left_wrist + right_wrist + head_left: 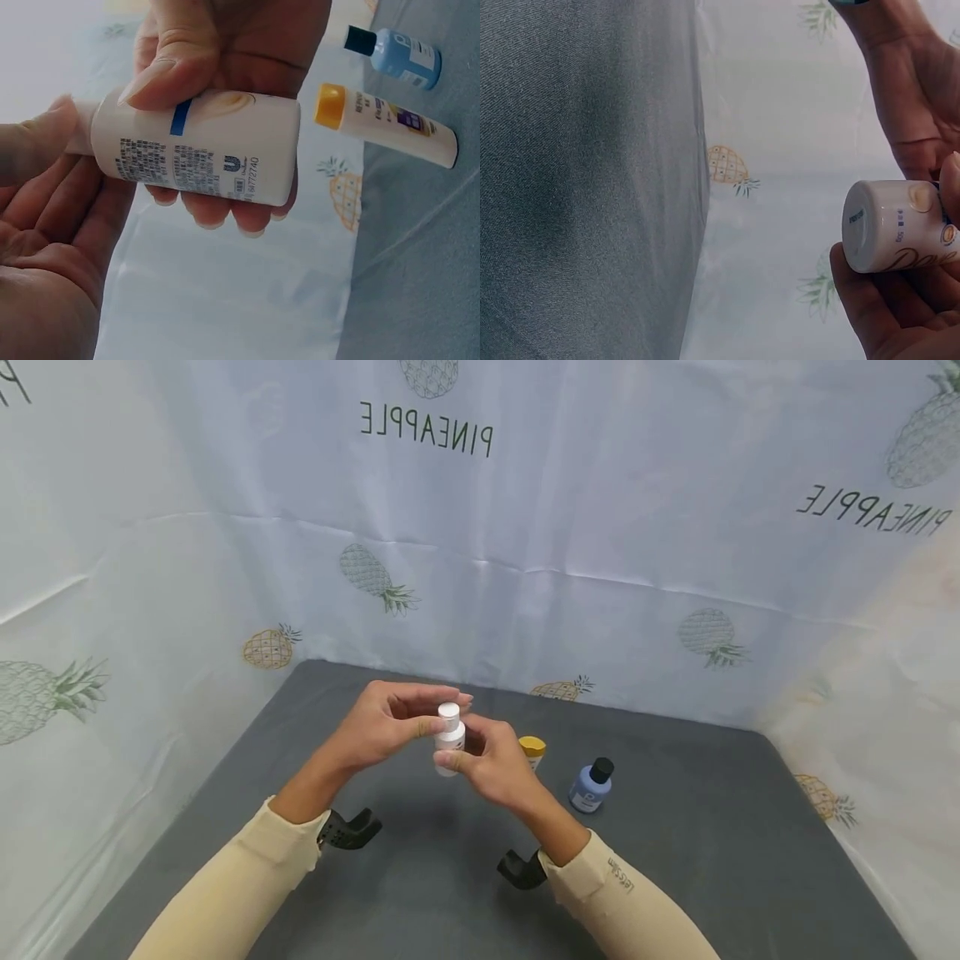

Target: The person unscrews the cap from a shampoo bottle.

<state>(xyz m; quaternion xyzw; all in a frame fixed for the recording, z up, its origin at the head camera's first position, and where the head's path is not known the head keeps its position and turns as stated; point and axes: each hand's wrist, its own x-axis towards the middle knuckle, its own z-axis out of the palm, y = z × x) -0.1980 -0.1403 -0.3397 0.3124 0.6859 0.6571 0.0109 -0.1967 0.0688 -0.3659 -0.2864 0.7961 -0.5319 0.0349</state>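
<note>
A small white Dove bottle (pixel 450 739) is held upright above the table between both hands. My right hand (pixel 493 762) grips its body, thumb in front and fingers wrapped behind. My left hand (pixel 381 722) pinches the white cap (pixel 448 711) at the top, its thumb on the near side. In the left wrist view the back label of the white bottle (pixel 202 150) shows fine print, and the left thumb (pixel 56 131) lies on the cap. The right wrist view shows the bottle's flat base (pixel 860 229), with the right fingers (pixel 862 307) under the body.
Behind the right hand stands a white bottle with a yellow cap (pixel 532 746). To its right is a blue bottle (pixel 588 791) with a black cap. The dark grey table (pixel 675 860) meets a pineapple-print curtain (pixel 480 527) at its back and sides.
</note>
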